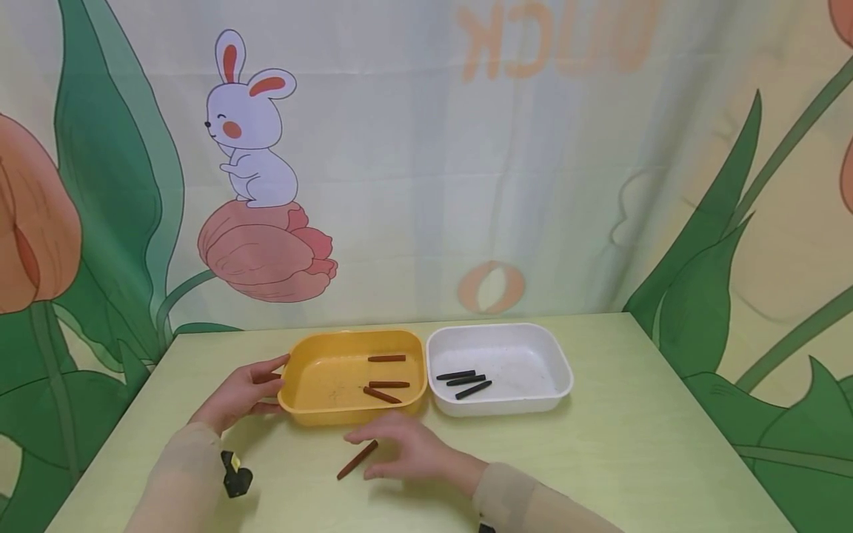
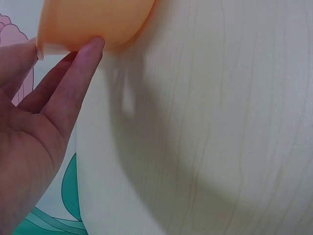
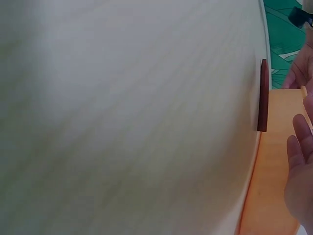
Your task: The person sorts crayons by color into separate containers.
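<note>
My left hand (image 1: 241, 391) holds the left end of a yellow tray (image 1: 323, 374), its fingers at the rim and against the outer wall in the left wrist view. Inside that tray lie three brown crayons (image 1: 389, 385). Another brown crayon (image 1: 357, 460) rests slantwise on the table in front of the tray. Just right of it hovers my right hand (image 1: 415, 453), thumb and fingers spread apart, holding nothing. The right wrist view shows the loose crayon (image 3: 263, 95) apart from the fingers.
A white tray (image 1: 526, 374) adjoins the yellow one on the right and contains three black crayons (image 1: 466, 380). Both stand towards the back of the pale wooden table (image 1: 620, 459). Behind hangs a printed curtain (image 1: 413, 163) with a rabbit and tulips.
</note>
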{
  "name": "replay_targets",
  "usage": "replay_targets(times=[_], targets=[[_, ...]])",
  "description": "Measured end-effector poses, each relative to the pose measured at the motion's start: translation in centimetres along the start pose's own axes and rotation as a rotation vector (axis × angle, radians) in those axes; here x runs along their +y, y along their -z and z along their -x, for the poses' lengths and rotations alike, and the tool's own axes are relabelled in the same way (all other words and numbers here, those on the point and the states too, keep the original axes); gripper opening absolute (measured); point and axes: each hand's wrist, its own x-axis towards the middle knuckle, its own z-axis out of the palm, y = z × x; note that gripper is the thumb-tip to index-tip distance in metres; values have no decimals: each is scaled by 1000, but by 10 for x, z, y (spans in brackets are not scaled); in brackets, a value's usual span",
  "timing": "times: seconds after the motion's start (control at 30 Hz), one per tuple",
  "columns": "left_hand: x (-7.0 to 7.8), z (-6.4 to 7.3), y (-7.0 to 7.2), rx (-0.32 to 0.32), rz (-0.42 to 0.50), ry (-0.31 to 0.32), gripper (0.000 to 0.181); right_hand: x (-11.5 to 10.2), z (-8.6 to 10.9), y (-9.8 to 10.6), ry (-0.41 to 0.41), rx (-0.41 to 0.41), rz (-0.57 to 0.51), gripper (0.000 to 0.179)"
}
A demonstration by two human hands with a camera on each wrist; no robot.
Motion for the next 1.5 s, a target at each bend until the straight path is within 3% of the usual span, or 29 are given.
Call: replay_targets(times=[0.37,0.53,0.73,1.5], targets=[[-1,-2,0,-2,3,1,61,8,-4,-12,-28,-179,43,56],[-1,-2,-1,3,-2,1,62,7,-8,-14,10,-217,87,56],[0,-2,-1,8,-5,8,62,9,-10,-16,-14,-255,118,53],[0,1,0,-11,1,-12,62,8,-10,-17,-88,-246,173,30]])
